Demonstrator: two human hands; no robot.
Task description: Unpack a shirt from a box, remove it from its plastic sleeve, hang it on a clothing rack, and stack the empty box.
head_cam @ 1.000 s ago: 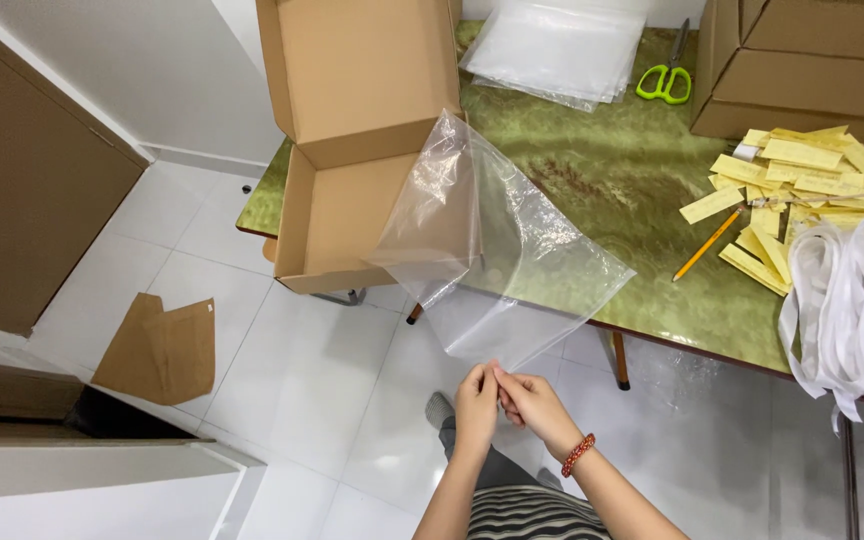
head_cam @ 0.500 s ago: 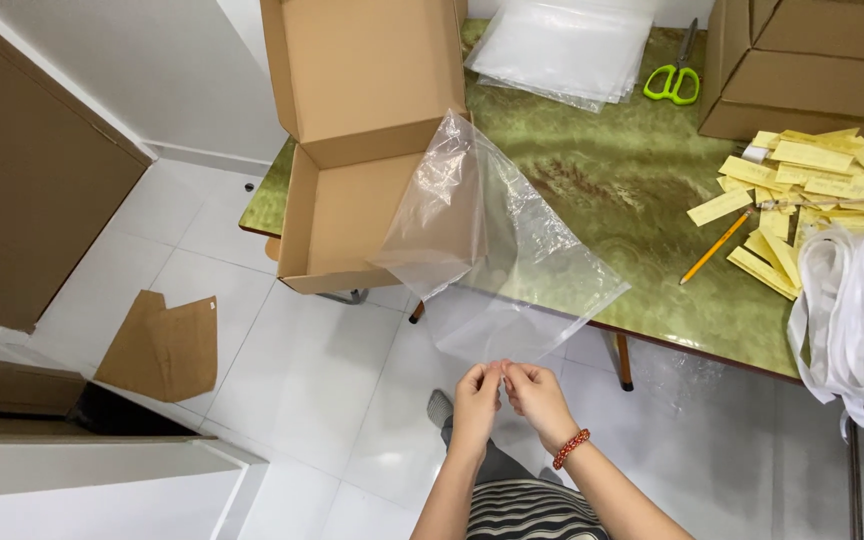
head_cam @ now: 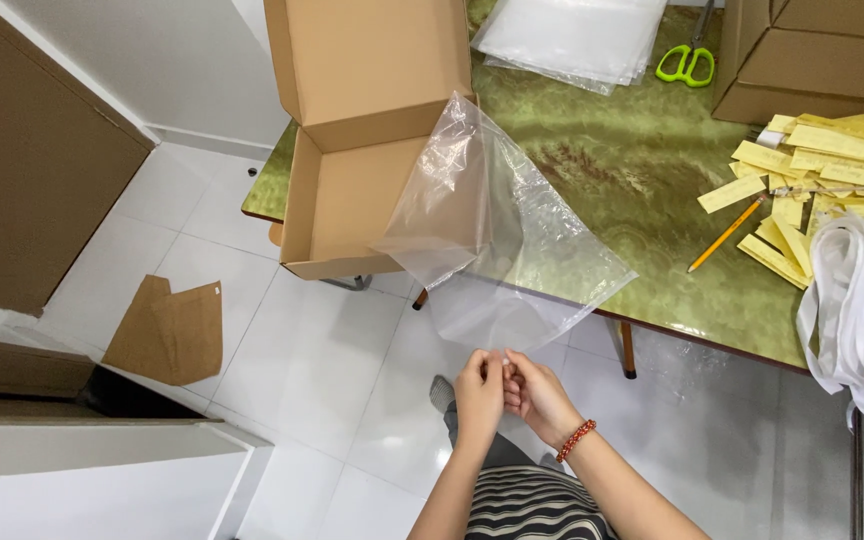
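Both my hands pinch the near corner of a clear plastic bag [head_cam: 497, 240], centre frame. Left hand [head_cam: 479, 393] and right hand [head_cam: 540, 398] are touching, fingertips closed on the film at lower centre. Bag billows up and away, its far end over the edge of the green table [head_cam: 632, 170] and in front of the open cardboard box [head_cam: 352, 190]. Upper centre: stack of clear bags [head_cam: 572, 35], green-handled scissors [head_cam: 687, 62] beside it. Right: yellow paper strips [head_cam: 812, 165], a pencil [head_cam: 724, 235], white ribbons [head_cam: 862, 300]. Lower left on the floor: cardboard scrap [head_cam: 167, 330].
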